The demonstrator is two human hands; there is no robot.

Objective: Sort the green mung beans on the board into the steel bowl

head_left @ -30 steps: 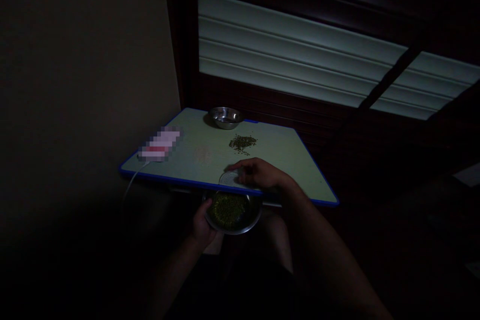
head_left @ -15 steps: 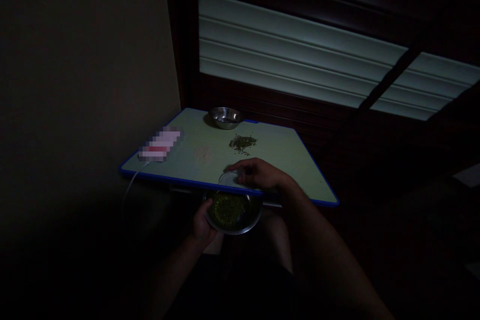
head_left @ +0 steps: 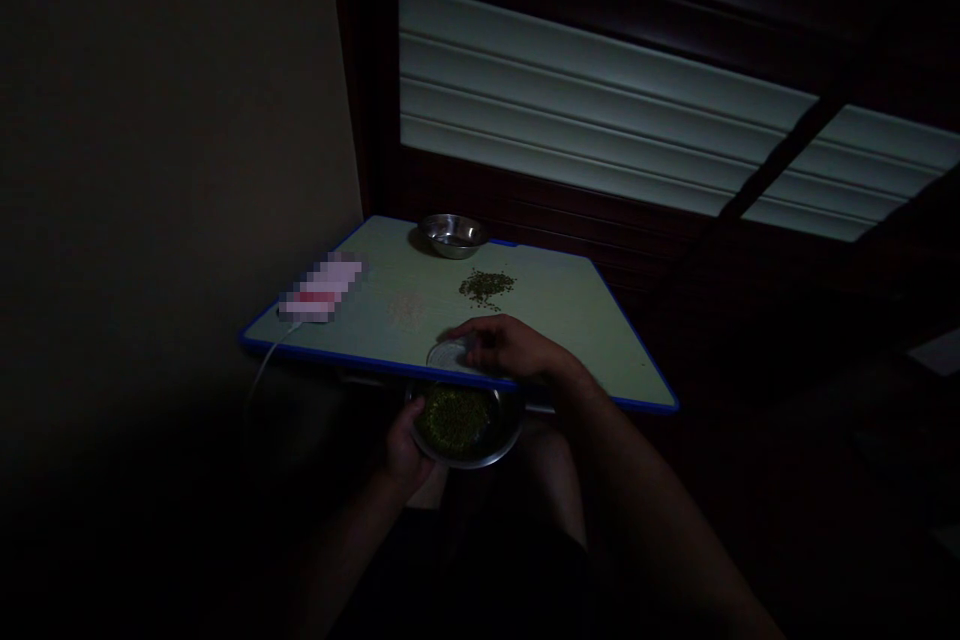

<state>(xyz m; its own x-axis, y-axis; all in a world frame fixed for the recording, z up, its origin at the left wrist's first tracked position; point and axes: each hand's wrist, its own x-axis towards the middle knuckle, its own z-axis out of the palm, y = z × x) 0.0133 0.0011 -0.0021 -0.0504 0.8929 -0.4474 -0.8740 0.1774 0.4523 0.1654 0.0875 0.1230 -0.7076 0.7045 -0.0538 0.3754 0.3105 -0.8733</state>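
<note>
Just below the table's front edge, my left hand is closed on the rim of a metal bowl, its thumb over the side. Small green beans that look like mung beans lie in that bowl. My right hand grips a round, see-through disc, perhaps a lid or shallow dish, at the table's near edge. Beyond it, a loose pile of similar small beans is spread on the table. The dim light hides my right fingertips in part.
The pale table has a blue rim. A second metal bowl stands at its back edge. To the left lies a blurred-out pink device with a white cable. A faint pale patch marks the tabletop. Behind is a dark slatted panel.
My right hand has shifted slightly left along the table's front edge, and the disc has moved left with it. My left hand and its bowl stay nearly still.
</note>
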